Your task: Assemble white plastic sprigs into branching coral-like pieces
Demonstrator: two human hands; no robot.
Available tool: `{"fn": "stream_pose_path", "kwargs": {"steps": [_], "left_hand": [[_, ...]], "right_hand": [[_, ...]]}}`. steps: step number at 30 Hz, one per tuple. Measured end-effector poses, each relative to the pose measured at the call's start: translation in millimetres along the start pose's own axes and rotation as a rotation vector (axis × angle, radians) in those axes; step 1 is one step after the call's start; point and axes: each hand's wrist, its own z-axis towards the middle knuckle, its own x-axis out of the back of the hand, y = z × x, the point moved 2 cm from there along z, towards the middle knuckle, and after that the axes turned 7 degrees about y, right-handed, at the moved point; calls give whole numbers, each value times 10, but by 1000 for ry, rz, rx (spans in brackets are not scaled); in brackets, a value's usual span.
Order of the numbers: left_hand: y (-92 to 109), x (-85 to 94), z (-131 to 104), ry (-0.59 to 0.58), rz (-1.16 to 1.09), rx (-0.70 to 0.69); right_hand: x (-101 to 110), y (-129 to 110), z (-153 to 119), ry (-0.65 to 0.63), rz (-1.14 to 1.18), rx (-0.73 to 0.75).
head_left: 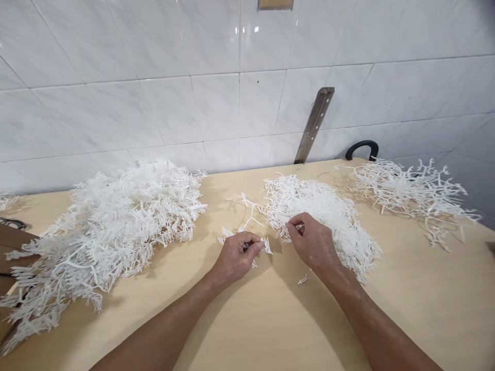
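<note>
Between the thumb and forefinger of my left hand [237,255] is a white branched plastic sprig, with small prongs [267,246] sticking out past the fingertips. More of its thin branches [252,210] show behind the hand, though I cannot tell if they all belong to one piece. My right hand [311,239] is closed in a pinch at the near left edge of a heap of small white plastic pieces [320,198]. Whatever its fingertips hold is too small to make out. One loose small piece [303,279] lies on the table below the right hand.
A large heap of white branched sprigs [127,221] covers the table's left side. Barer white stems [406,185] are piled at the right, near a black curved handle [362,149]. A metal strip [315,125] leans against the tiled wall [216,113]. Something brown [17,250] stands at far left.
</note>
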Motion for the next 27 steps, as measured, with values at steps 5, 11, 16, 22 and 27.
{"fn": "stream_pose_path", "kwargs": {"steps": [5,11,16,22,27], "left_hand": [[-2,4,5,3,7,2],[63,16,4,-14,55,-30],[58,21,9,-13,96,-19],[58,16,14,-29,138,1],[52,3,13,-62,153,-4]], "right_hand": [[25,-94,-41,31,77,115],[31,-342,-151,-269,316,189],[-11,-354,-187,-495,317,123],[-28,-322,-185,-536,353,49],[-21,-320,-172,-590,423,27]]}}
